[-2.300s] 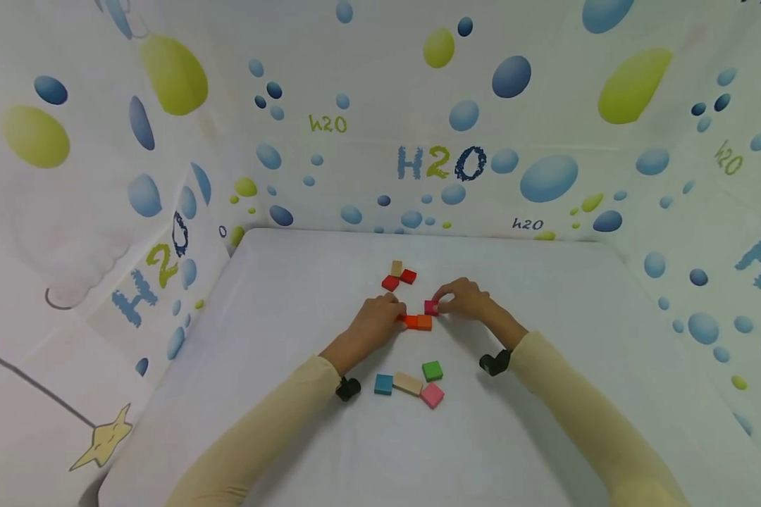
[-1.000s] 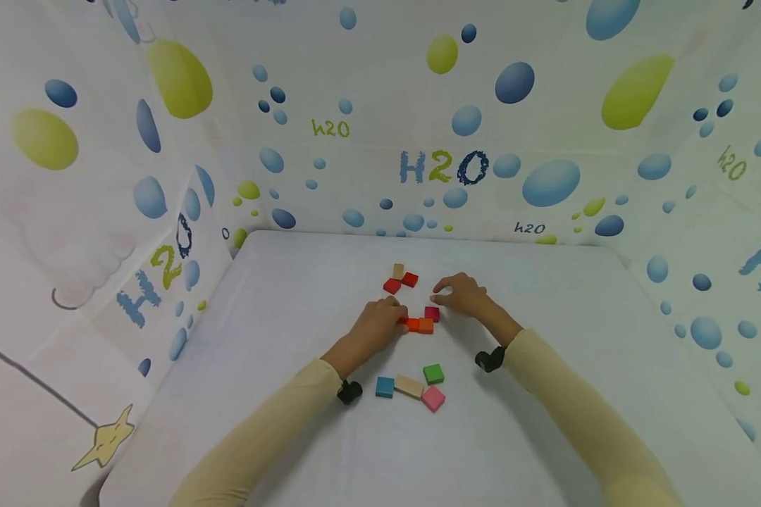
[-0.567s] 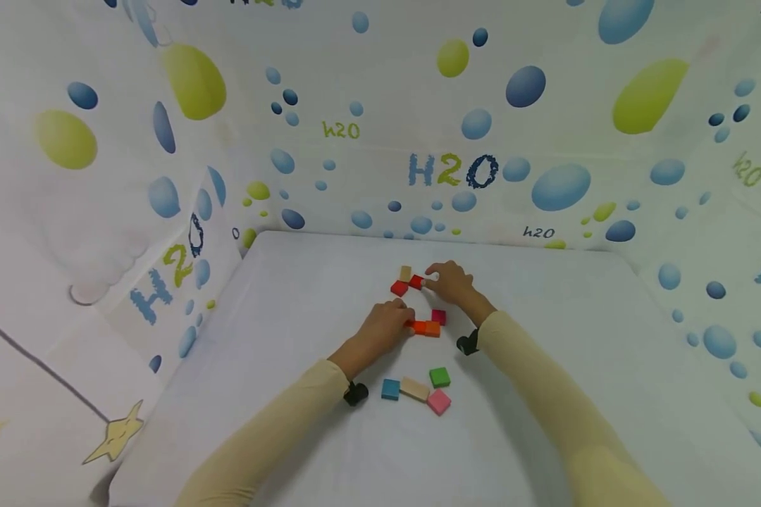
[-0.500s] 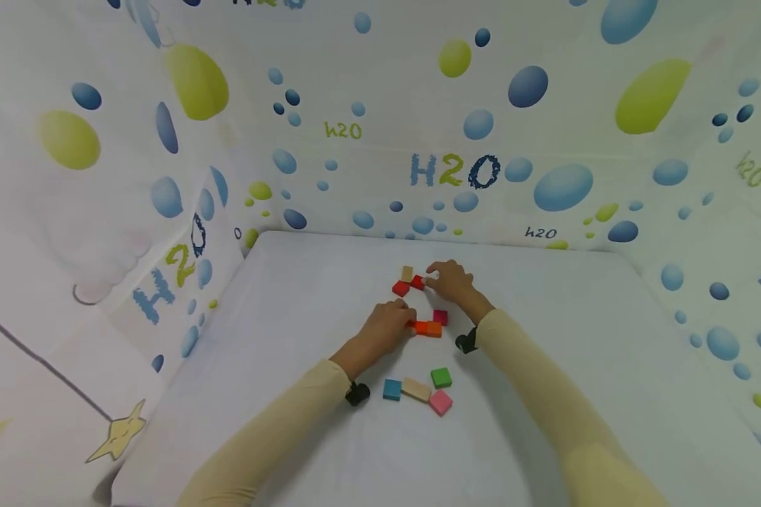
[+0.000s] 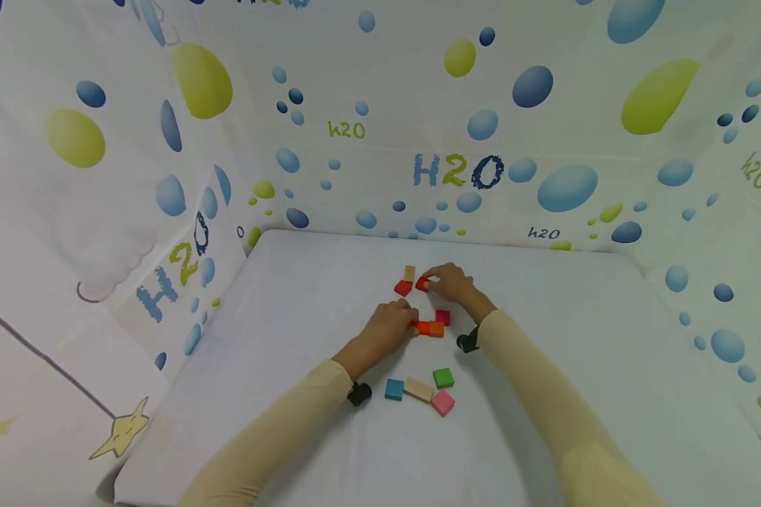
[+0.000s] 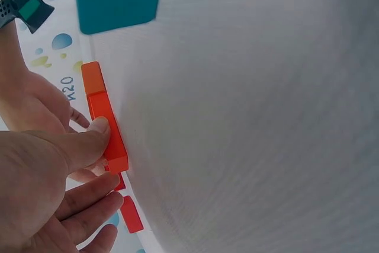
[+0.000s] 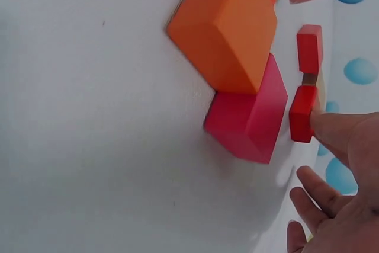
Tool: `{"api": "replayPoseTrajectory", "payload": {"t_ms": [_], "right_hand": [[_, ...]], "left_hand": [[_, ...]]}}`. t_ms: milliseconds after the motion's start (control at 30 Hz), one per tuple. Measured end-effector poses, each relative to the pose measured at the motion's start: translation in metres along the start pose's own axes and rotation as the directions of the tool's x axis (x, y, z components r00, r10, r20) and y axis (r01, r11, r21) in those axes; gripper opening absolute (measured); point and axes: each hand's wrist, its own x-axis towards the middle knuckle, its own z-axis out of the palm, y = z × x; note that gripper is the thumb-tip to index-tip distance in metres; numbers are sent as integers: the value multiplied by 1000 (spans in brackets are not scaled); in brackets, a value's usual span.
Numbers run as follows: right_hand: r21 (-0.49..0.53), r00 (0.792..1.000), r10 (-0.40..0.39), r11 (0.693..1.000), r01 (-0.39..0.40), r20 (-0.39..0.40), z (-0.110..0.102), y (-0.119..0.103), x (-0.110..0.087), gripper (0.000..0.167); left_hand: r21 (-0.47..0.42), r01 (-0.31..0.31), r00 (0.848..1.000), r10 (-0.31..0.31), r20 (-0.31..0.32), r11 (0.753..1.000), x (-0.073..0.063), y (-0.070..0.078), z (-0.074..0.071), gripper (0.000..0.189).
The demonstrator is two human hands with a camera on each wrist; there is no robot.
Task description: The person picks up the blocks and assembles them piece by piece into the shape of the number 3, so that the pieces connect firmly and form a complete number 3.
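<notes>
Near the table's middle, my left hand [image 5: 385,329] pinches a red-orange block [image 6: 108,125], its thumb lying on the near side. An orange block [image 5: 437,329] adjoins that block's right end. Behind the orange block sits a crimson block [image 5: 442,317], touching it in the right wrist view. Farther back, my right hand [image 5: 453,283] pinches a red block [image 7: 302,114] between thumb and fingers; the far fingertips are partly hidden. Just left of it lie another red block [image 5: 403,288] and a tan block [image 5: 409,274].
Closer to me on the white table [image 5: 304,296] lie a blue block [image 5: 394,389], a longer tan block [image 5: 418,389], a pink block [image 5: 443,403] and a green block [image 5: 444,378]. A patterned curtain [image 5: 368,176] surrounds the table's back and sides.
My right hand has let go of the crimson block and moved back and left to the red block. That block now sits slightly farther right of its neighbours. The left hand stays in place.
</notes>
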Motion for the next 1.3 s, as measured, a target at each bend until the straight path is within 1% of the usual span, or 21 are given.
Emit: {"api": "replayPoseTrajectory", "payload": {"t_ms": [200, 400, 533, 767, 1033, 1300], "right_hand": [[14, 999, 19, 1000, -19, 32, -8, 13, -11, 38], [12, 998, 23, 1000, -24, 59, -15, 25, -22, 37], [6, 998, 25, 1000, -26, 52, -15, 30, -25, 32], [12, 996, 81, 997, -81, 49, -11, 33, -27, 28], [-2, 996, 87, 996, -87, 26, -8, 31, -32, 28], [-10, 995, 98, 995, -98, 21, -7, 31, -34, 29]], "left_hand": [[-31, 18, 1000, -18, 17, 999, 0, 1, 0, 26], [-16, 20, 1000, -20, 16, 1000, 1, 0, 1, 27], [-16, 22, 1000, -22, 16, 1000, 0, -1, 1, 27], [-17, 23, 1000, -23, 14, 1000, 0, 1, 1, 27], [-21, 26, 1000, -26, 10, 999, -1, 2, -1, 27], [-18, 21, 1000, -21, 13, 1000, 0, 1, 1, 27]]}}
